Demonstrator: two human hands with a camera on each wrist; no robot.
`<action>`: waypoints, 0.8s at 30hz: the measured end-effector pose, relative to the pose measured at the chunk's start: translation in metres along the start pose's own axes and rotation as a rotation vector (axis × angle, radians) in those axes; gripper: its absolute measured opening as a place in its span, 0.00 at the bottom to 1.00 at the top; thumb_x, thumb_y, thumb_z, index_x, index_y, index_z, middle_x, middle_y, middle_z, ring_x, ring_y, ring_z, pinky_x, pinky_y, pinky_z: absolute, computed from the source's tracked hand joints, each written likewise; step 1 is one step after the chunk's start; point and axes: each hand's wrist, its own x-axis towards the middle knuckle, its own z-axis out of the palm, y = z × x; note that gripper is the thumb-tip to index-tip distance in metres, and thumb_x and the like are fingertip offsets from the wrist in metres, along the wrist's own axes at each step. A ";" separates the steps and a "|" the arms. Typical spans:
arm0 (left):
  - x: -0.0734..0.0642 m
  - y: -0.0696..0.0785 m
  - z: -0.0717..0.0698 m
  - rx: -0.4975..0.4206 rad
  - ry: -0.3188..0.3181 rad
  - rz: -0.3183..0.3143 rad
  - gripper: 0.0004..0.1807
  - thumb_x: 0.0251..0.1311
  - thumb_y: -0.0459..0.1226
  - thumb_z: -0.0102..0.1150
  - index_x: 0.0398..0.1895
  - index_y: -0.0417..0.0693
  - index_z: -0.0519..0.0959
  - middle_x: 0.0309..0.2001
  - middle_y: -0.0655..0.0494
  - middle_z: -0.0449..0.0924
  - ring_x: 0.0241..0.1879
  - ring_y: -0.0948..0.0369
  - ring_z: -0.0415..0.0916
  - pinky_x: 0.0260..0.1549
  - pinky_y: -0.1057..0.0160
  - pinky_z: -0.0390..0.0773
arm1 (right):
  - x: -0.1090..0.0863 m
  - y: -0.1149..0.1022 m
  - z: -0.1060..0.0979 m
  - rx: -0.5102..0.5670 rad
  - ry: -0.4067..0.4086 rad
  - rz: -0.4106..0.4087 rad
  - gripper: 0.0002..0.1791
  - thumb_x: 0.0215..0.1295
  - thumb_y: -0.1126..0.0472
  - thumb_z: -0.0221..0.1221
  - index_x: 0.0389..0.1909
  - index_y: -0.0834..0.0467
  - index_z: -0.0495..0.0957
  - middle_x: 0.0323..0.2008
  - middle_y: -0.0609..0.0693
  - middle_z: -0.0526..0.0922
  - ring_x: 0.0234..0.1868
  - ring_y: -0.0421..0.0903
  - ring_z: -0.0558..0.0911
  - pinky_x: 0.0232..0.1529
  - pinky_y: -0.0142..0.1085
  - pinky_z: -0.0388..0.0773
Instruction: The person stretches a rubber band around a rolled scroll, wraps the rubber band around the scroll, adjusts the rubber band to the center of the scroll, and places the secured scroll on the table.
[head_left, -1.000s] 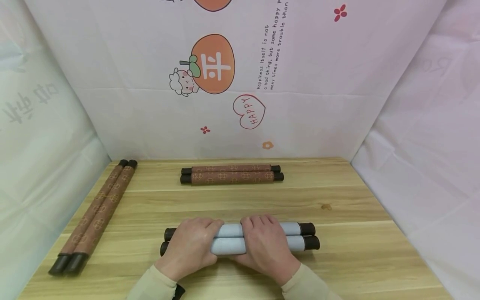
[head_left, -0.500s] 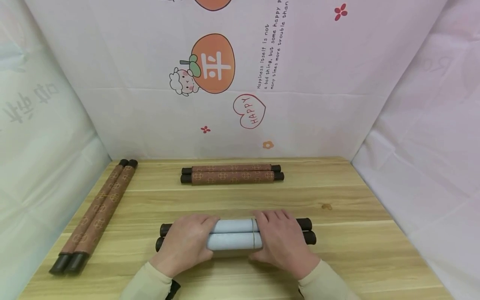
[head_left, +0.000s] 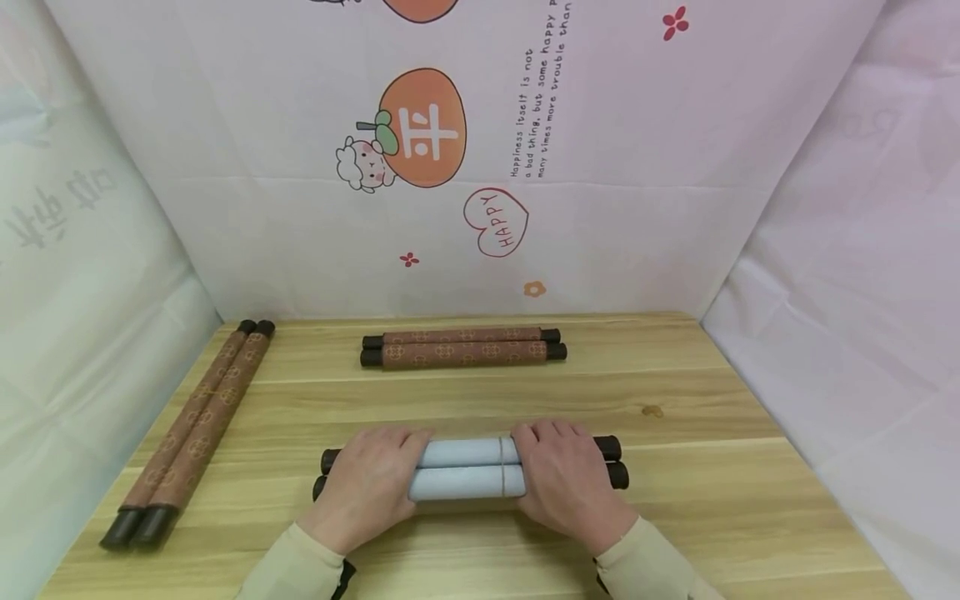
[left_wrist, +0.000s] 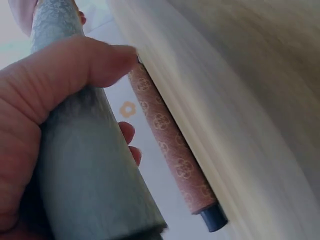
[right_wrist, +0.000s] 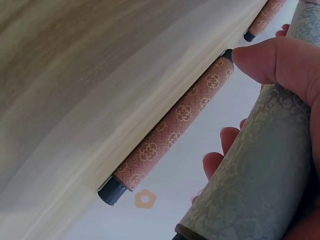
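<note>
A pale blue hanging scroll (head_left: pixel 467 482), rolled from both ends into two side-by-side rolls with black end knobs, lies crosswise near the front of the table. My left hand (head_left: pixel 369 483) grips its left part. Around its right part my right hand (head_left: pixel 567 479) is wrapped. A thin cord (head_left: pixel 502 467) circles both rolls beside the right hand. In the left wrist view the thumb (left_wrist: pixel 95 62) presses on the patterned blue surface, with fingertips showing beyond it. The right wrist view has the same grip, thumb (right_wrist: pixel 275 57) on one side and fingertips opposite. Whether the scroll touches the table cannot be told.
One brown patterned scroll (head_left: pixel 465 348) lies crosswise at the back of the wooden table (head_left: pixel 660 533). Another, longer brown scroll (head_left: pixel 198 425) lies slanted along the left edge. White printed cloth (head_left: pixel 300 250) hangs at the back and both sides.
My right hand has slid to the right along the blue scroll, uncovering the cord. The scroll has shifted slightly left and away from me. The brown scrolls have stayed put.
</note>
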 end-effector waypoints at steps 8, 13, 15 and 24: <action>-0.002 -0.003 0.002 0.014 0.052 0.003 0.37 0.31 0.41 0.83 0.53 0.48 0.83 0.43 0.53 0.88 0.42 0.56 0.85 0.44 0.51 0.85 | 0.001 0.000 0.000 -0.012 -0.008 0.005 0.35 0.37 0.45 0.78 0.47 0.53 0.79 0.40 0.53 0.85 0.43 0.54 0.84 0.47 0.51 0.81; -0.002 -0.003 0.002 -0.009 0.074 0.015 0.37 0.30 0.39 0.83 0.53 0.48 0.83 0.43 0.52 0.88 0.41 0.55 0.85 0.41 0.51 0.86 | 0.001 -0.004 -0.001 -0.011 0.005 -0.002 0.33 0.36 0.47 0.78 0.45 0.54 0.78 0.39 0.53 0.84 0.42 0.55 0.84 0.46 0.53 0.82; -0.002 -0.002 0.002 -0.015 0.079 0.020 0.37 0.30 0.40 0.83 0.53 0.47 0.84 0.43 0.52 0.88 0.41 0.55 0.86 0.41 0.50 0.86 | 0.002 -0.007 -0.001 -0.005 0.007 -0.007 0.31 0.36 0.48 0.78 0.43 0.54 0.77 0.39 0.53 0.84 0.43 0.55 0.84 0.46 0.53 0.82; -0.003 0.002 0.000 -0.026 0.106 0.029 0.38 0.27 0.39 0.82 0.53 0.46 0.85 0.42 0.52 0.89 0.40 0.55 0.86 0.40 0.51 0.85 | 0.004 -0.018 -0.001 0.005 0.006 -0.013 0.33 0.32 0.47 0.80 0.39 0.54 0.74 0.39 0.53 0.84 0.44 0.56 0.84 0.47 0.53 0.81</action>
